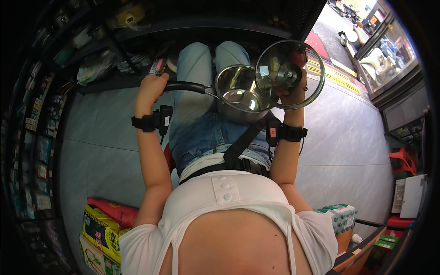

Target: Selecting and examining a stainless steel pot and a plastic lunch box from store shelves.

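My left hand point(153, 86) grips the black handle point(185, 86) of a stainless steel saucepan point(237, 115). The pan rests on or just above my lap, its open top tilted towards me and its shiny inside showing bare metal. My right hand point(292, 94) holds a round glass lid point(311, 98) with a metal rim, up at the pan's right side. Part of the lid overlaps the pan's mouth in view. Some of my right fingers show through the glass, near the lid's dark centre fitting point(288, 75); the exact grip is partly hidden.
Dark metal shelving point(206, 25) stands close before my knees. More shelves point(37, 137) of packaged goods line the left. Yellow packs point(103, 230) lie behind my left elbow, shrink-wrapped bottles point(338, 216) behind my right. A red plastic stool point(404, 161) stands far right; a doorway opens upper right.
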Demonstrator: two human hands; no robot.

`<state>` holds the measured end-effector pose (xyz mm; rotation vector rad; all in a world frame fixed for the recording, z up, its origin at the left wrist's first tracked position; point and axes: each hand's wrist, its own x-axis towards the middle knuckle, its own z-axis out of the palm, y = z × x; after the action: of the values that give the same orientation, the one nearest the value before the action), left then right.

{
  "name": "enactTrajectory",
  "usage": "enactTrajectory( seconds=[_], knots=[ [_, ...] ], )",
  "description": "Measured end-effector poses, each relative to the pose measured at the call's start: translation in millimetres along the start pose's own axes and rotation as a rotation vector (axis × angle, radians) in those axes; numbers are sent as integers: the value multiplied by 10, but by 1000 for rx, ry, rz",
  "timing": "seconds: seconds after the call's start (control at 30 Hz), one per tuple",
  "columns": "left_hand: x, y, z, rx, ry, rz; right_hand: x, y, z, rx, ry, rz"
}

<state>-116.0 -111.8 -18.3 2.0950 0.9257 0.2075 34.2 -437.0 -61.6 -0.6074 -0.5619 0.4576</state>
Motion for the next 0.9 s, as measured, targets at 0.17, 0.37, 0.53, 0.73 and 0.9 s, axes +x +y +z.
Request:
enactTrajectory(
  seconds=[0.17,0.37,0.53,0.73,0.9],
  knots=[
    [-68,86,271,37,2,195,13,-48,156,-370,385,-150],
    [176,-178,347,-77,-70,286,-11,-76,-1,-735,274,-314],
    [261,-294,187,-98,-188,192,-54,-226,105,-397,410,2],
    [193,-326,71,3,-255,269,-263,-456,374,-1167,383,-235],
    [174,-314,67,75,-259,279,-246,-504,795,-1496,382,-137]
  ],
)
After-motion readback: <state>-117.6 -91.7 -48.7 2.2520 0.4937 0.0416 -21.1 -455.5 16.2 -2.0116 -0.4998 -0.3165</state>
